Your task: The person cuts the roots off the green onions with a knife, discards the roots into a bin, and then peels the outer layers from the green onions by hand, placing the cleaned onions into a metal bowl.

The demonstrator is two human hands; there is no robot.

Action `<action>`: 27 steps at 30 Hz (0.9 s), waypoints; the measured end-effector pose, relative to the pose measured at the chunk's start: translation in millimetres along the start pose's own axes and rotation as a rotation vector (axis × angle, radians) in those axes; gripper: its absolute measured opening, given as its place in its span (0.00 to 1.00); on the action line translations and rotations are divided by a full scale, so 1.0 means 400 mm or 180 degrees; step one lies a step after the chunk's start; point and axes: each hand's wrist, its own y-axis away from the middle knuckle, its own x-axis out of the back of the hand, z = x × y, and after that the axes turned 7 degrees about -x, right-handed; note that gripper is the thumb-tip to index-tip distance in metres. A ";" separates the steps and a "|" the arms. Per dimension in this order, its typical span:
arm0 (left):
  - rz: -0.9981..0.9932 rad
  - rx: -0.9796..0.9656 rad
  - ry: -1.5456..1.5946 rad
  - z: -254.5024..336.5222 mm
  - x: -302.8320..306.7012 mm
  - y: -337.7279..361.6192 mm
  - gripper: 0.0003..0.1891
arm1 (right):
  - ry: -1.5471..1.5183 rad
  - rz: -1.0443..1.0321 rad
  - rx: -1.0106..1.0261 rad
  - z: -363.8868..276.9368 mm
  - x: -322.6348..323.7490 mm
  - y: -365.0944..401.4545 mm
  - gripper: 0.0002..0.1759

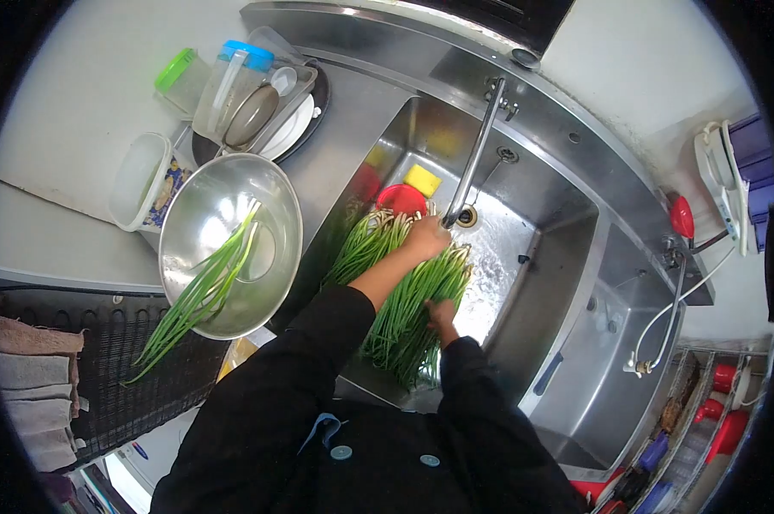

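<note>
A large heap of green onions [391, 295] lies in the steel sink [567, 248], white ends toward the faucet [481, 141]. My left hand [427, 237] is closed at the white ends, just below the faucet's spout; what its fingers hold is hidden. Lower down, my right hand [442, 315] touches the green leaves at the right side of the heap, its fingers partly hidden among them. To the left of the sink, a few more green onions [207, 287] rest in a steel bowl [284, 206], their leaves hanging over its rim.
Inside the sink are a red bowl [401, 200] and a yellow sponge [422, 180]. Pitchers [233, 86], dishes and a plastic tub [139, 180] stand behind the steel bowl. A second basin [614, 343] is at the right, beside a rack of red and purple items.
</note>
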 end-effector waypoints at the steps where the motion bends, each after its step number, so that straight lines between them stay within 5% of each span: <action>1: -0.0053 0.0107 -0.0082 0.011 -0.005 -0.006 0.20 | 0.0682 0.0821 0.0767 0.085 -0.062 -0.074 0.23; 2: -0.0112 0.0214 -0.0168 0.023 -0.008 -0.009 0.16 | 0.1362 0.1639 0.1528 0.162 -0.125 -0.157 0.22; 3: -0.0225 0.0293 -0.0669 0.055 0.001 0.005 0.16 | 0.1358 0.1639 0.1517 0.158 -0.123 -0.161 0.22; 5: -0.0679 0.0626 -0.0021 0.062 0.025 0.019 0.19 | -0.0371 0.0995 0.0532 0.121 -0.106 -0.150 0.17; 6: -0.1115 0.0958 0.0634 0.058 0.036 0.024 0.21 | -0.0380 0.1004 0.0524 0.089 -0.080 -0.110 0.17; 8: -0.1125 0.0786 0.0564 -0.024 -0.012 0.047 0.22 | -0.1692 0.0467 0.0299 -0.002 0.000 0.047 0.11; 11: -0.1231 0.0680 0.0431 -0.184 -0.140 0.049 0.26 | -0.2169 0.0008 0.0550 -0.070 0.048 0.240 0.10; 15: -0.0888 0.0773 0.0746 -0.206 -0.181 0.074 0.33 | -0.1342 -0.0010 0.1084 -0.080 0.021 0.313 0.14; 17: -0.0542 0.0546 0.0760 -0.174 -0.137 0.089 0.34 | -0.0839 0.0280 0.2022 -0.078 0.006 0.300 0.13; 19: -0.0927 0.0510 0.2147 -0.136 -0.048 0.092 0.32 | -0.0956 -0.0017 0.1965 -0.108 0.031 0.298 0.14; 20: -0.0914 0.0508 0.2142 -0.105 -0.004 0.104 0.32 | -0.1061 -0.0311 0.1898 -0.139 0.059 0.302 0.16; 22: -0.0953 0.0986 0.2218 -0.065 0.066 0.126 0.27 | -0.1591 0.0251 0.1623 -0.190 0.106 0.267 0.20; 23: -0.1221 0.0548 0.2318 -0.093 0.072 0.115 0.24 | -0.1847 0.0338 0.1610 -0.215 0.132 0.237 0.18; 26: -0.1159 0.0628 0.2324 -0.097 0.108 0.164 0.23 | -0.2353 0.0089 0.1333 -0.300 0.143 0.205 0.14; 27: -0.0924 0.0599 0.2182 -0.098 0.111 0.176 0.22 | -0.2578 -0.0597 0.1258 -0.327 0.132 0.195 0.13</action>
